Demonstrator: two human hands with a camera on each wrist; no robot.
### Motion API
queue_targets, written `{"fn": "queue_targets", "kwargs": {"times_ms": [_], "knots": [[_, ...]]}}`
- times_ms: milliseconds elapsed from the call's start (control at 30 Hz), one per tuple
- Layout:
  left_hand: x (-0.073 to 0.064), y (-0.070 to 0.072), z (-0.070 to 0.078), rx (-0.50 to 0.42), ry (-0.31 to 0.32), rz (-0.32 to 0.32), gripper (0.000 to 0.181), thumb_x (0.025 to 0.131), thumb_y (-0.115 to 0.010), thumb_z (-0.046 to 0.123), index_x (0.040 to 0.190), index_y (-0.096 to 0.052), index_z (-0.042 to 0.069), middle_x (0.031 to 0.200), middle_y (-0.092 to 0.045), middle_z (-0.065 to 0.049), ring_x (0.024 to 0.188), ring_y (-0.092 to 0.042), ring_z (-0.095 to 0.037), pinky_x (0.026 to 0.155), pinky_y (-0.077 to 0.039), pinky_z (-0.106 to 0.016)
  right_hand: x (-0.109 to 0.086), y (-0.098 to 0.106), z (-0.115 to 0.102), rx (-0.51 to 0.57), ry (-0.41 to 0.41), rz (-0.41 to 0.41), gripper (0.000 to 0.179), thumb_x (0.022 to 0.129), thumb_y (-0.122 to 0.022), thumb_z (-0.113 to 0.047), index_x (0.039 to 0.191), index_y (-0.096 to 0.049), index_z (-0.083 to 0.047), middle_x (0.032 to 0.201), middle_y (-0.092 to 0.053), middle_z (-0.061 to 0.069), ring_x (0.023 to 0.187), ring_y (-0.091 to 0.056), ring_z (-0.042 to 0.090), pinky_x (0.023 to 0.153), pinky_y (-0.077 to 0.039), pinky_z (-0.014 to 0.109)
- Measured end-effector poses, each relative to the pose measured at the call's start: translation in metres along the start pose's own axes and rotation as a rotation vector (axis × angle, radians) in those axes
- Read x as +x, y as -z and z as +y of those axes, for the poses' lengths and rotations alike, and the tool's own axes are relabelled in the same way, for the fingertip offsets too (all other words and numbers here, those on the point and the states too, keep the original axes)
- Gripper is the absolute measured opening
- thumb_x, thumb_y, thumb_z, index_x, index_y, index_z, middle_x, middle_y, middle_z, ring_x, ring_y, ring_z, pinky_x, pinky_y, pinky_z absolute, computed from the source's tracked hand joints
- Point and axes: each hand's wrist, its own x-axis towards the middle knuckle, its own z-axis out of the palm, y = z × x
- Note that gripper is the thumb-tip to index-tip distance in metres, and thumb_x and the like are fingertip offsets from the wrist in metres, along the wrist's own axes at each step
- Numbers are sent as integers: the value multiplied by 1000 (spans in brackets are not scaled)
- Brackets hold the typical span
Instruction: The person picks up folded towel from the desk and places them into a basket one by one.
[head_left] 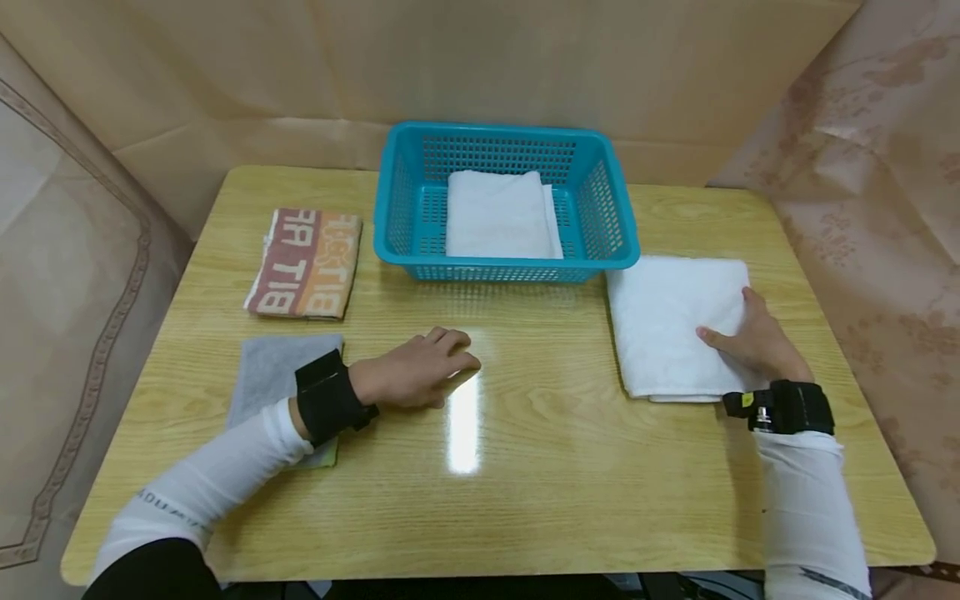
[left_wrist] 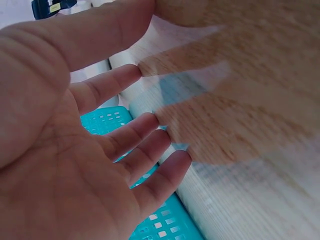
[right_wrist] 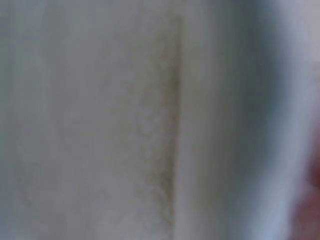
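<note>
The large towel [head_left: 663, 321] is seemingly steadied by the right hand [head_left: 767, 343], whose finger grip cannot be told, while the left hand [head_left: 416, 371] is held empty, fingers apart.

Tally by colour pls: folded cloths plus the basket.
White: 2 (smaller white towel, larger white towel)
Mostly grey: 1 (grey cloth, partly hidden)
Red and orange: 1 (lettered towel)
Teal: 1 (plastic basket)
Total: 5, counting each folded bundle as one
</note>
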Motion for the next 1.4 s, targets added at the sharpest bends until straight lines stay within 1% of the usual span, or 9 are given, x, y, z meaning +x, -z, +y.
{"fn": "queue_targets", "kwargs": {"times_ms": [100, 367, 600, 933, 1067, 1200, 1333, 1400], "knots": [[0, -1, -1, 4, 5, 0, 60, 89, -77, 15, 141, -48, 9, 148, -35, -23, 134, -36, -41, 96, -43, -55, -1, -3, -1, -19, 8, -5, 120, 92, -61, -59, 150, 19, 9, 153, 8, 42, 141, -2, 60, 110, -11, 70], [-1, 0, 0, 19, -6, 8, 61, 87, -78, 16, 140, -49, 8, 147, -36, -24, 133, -37, -41, 94, -44, -55, -3, -7, -3, -12, 8, -16, 119, 92, -62, -56, 151, 19, 9, 154, 9, 42, 142, -1, 59, 111, -11, 69], [0, 1, -2, -6, 4, 5, 60, 88, -77, 16, 140, -48, 9, 148, -36, -23, 133, -36, -40, 95, -43, -55, -3, -8, -6, -3, 26, -15, 119, 92, -63, -55, 151, 20, 7, 154, 10, 41, 143, 1, 58, 111, -10, 69], [1, 2, -1, -9, 20, 2, 61, 87, -78, 18, 141, -50, 10, 148, -35, -22, 134, -36, -40, 95, -42, -55, -8, -10, -12, 7, 51, -16, 119, 92, -64, -53, 151, 20, 7, 155, 10, 40, 142, 1, 58, 111, -9, 69], [1, 1, -1, -24, 14, -7, 60, 88, -77, 16, 141, -48, 9, 149, -34, -23, 134, -35, -40, 96, -41, -56, -12, -13, -14, -1, 35, -24, 119, 92, -63, -55, 151, 20, 7, 155, 10, 40, 142, 1, 59, 110, -10, 70], [1, 0, -2, -24, 5, -6, 60, 89, -77, 16, 141, -48, 9, 148, -34, -23, 134, -35, -40, 96, -42, -56, -15, -17, -16, 18, 46, -17, 117, 93, -63, -53, 152, 20, 6, 155, 9, 40, 142, 1, 58, 111, -10, 70], [1, 0, -1, -29, 7, -7, 59, 89, -76, 15, 141, -48, 9, 149, -34, -23, 134, -35, -41, 96, -41, -56, -19, -22, -18, 38, 72, -5, 114, 94, -61, -52, 152, 19, 5, 155, 8, 40, 143, 0, 58, 111, -10, 69], [1, 1, -1, -31, 8, -7, 59, 89, -76, 14, 141, -48, 8, 149, -34, -23, 134, -35, -41, 96, -41, -56, -20, -24, -19, 46, 72, 0, 114, 94, -61, -53, 152, 19, 4, 156, 9, 39, 143, 1, 58, 111, -10, 69]]}}
